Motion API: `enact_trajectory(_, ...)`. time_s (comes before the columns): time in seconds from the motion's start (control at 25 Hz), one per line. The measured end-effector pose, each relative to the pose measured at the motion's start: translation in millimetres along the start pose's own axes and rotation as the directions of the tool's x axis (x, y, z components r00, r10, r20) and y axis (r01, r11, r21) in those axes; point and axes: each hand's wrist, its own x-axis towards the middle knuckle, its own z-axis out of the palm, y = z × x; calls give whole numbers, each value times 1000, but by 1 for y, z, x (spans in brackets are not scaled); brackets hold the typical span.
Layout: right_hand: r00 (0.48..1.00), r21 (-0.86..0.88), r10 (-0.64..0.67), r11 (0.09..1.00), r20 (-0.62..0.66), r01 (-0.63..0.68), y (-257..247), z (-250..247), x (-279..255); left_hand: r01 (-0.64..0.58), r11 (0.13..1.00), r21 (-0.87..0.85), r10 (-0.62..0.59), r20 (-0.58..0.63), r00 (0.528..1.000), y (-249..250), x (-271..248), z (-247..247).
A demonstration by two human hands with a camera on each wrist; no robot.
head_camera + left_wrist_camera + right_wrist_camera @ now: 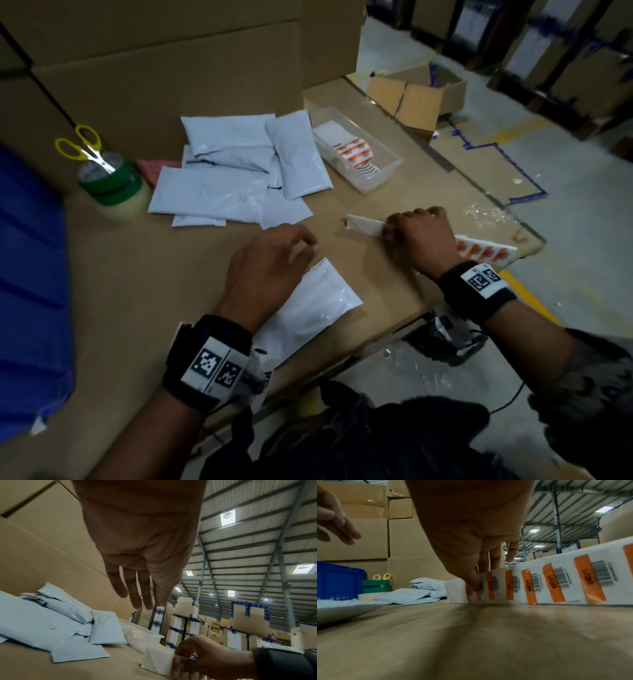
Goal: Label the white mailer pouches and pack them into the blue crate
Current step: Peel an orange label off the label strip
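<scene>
On the cardboard bench my right hand (419,236) pinches the label strip (539,582), thin and floppy, best peeled at a corner. My left hand (263,274) hovers relaxed, holding nothing, over the limp, slick mailer pouch (318,305) lying flat nearest me.

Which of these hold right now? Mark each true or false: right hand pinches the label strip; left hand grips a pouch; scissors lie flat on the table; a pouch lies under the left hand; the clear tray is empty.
1. The right hand pinches the label strip. True.
2. The left hand grips a pouch. False: its fingers hang relaxed, holding nothing.
3. The scissors lie flat on the table. False: they rest on the tape rolls.
4. A pouch lies under the left hand. True.
5. The clear tray is empty. False: it holds orange labels.
</scene>
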Motion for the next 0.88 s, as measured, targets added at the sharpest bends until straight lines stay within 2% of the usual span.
enact_trajectory(0.12,1000,128,-5,992,-19,7,6,-19,3,-78,997,-15,78,-2,997,14,21,10)
enact_trajectory(0.2,996,254,-40,966,-75,58,5,-44,2,-183,983,20,184,-41,982,23,36,13)
enact_trajectory(0.32,991,435,-113,890,-73,134,-7,-88,0,-328,913,242,351,-58,935,39,61,3)
enact_trajectory(0.44,979,560,-202,811,-2,168,-22,-121,-3,-355,861,365,395,-40,918,50,76,-18)
enact_trajectory(0.56,980,653,-194,736,-52,180,-30,-139,0,-302,896,326,325,-17,946,51,73,-33)
enact_trajectory(0.64,975,625,-145,749,-170,220,-35,-147,2,-202,957,209,212,-26,977,49,66,-39)
enact_trajectory(0.68,951,537,-134,799,-279,270,-39,-149,2,-140,981,137,145,-32,989,47,62,-41)
enact_trajectory(0.76,845,333,-151,872,-513,358,-51,-147,-4,-58,998,9,59,-51,997,42,54,-46)
enact_trajectory(0.8,798,300,-137,879,-586,371,-61,-145,-8,-37,998,-43,34,-70,997,39,51,-49)
enact_trajectory(0.88,762,338,-82,862,-642,378,-81,-136,-18,-8,990,-141,-4,-90,996,35,46,-55)
